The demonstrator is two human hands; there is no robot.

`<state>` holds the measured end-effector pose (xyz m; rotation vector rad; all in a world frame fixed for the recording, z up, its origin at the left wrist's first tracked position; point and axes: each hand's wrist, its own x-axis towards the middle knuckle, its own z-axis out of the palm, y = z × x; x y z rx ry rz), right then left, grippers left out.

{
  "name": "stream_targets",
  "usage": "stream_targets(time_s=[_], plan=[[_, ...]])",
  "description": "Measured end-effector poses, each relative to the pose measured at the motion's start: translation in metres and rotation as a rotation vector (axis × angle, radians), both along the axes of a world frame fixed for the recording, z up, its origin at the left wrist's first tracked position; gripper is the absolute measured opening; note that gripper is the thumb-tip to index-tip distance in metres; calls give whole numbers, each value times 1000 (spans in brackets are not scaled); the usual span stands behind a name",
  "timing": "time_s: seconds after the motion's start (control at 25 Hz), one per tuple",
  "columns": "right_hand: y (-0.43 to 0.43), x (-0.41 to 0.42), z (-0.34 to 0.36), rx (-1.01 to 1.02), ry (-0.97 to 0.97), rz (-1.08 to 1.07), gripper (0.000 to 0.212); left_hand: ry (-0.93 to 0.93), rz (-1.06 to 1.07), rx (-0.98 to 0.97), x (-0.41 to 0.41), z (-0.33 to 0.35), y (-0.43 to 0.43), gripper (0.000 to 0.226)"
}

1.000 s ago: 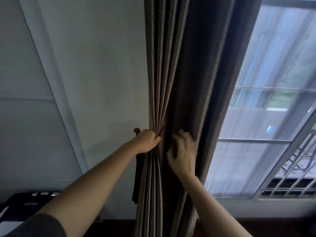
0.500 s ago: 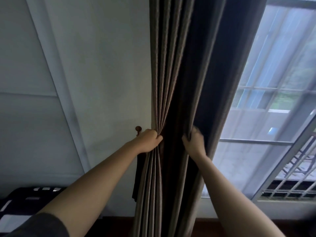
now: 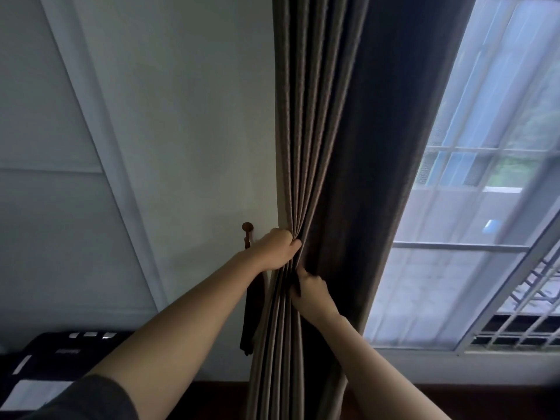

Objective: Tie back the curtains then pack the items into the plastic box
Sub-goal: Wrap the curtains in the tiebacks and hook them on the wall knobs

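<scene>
A dark brown-grey curtain (image 3: 342,147) hangs in tight pleats left of the window. My left hand (image 3: 277,250) clutches the gathered left pleats at mid height. Just below it, my right hand (image 3: 309,294) pinches folds of the same curtain and presses them toward the left bunch. A brown wall hook (image 3: 247,228) sits on the wall right behind my left hand. From it a dark tieback strap (image 3: 250,322) hangs down beside the curtain's left edge. No plastic box is in view.
A white wall (image 3: 181,131) with a slanted trim strip fills the left. The window (image 3: 485,207) with a sheer layer and outside grille is at the right. A black object with white labels (image 3: 54,356) lies at the lower left.
My right hand left the curtain's right edge and came left and down, bringing folds to the bunch under my left hand. The left hand kept its grip.
</scene>
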<state>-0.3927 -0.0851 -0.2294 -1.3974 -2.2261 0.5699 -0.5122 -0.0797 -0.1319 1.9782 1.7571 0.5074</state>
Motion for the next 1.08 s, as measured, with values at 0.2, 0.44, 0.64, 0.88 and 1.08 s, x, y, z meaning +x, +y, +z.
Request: stream_targets(time_s=[0.2,0.44,0.64,0.88,1.08], plan=[[-1,-5,-2,-50,-13,-18,54,25,-31,-25,5,2,-2,42],[-3,28,11,331,178,-180,50,72,-2,84,-4,-8,5,41],[30,96,63,420,611,-604,61,21,-35,66,-22,-15,-3,41],[26,43,0,92,165,-151,46,31,-16,14,-6,-4,6,37],[20,13,-19,-19,134,-5,81,55,-24,12,9,-1,0,36]])
